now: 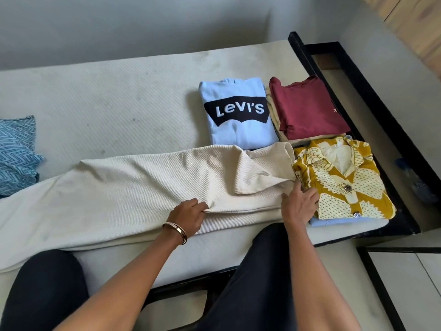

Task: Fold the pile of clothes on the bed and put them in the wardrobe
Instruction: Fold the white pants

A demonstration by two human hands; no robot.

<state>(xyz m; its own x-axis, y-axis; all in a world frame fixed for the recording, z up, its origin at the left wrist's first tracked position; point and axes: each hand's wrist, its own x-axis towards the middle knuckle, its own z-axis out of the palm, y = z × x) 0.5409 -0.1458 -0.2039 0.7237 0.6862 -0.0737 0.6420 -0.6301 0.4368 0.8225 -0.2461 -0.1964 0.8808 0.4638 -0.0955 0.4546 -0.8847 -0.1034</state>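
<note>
A long cream ribbed garment (pixel 143 185) lies stretched across the bed's near side, its right end folded over. My left hand (pixel 188 215), with bangles on the wrist, pinches a fold at its near edge. My right hand (pixel 299 205) rests flat with fingers spread on the garment's right end, touching the folded yellow patterned shirt (pixel 346 185). That shirt sits on a light blue piece. Behind them lie a folded light blue Levi's sweatshirt (pixel 236 111) and a folded maroon top (pixel 307 108) on cream clothes.
An unfolded blue zigzag cloth (pixel 16 154) lies at the left edge of the off-white mattress (pixel 107 96). The black bed frame (pixel 372 111) runs along the right side, with a gap to the wall. My dark-trousered knees are at the bed's near edge.
</note>
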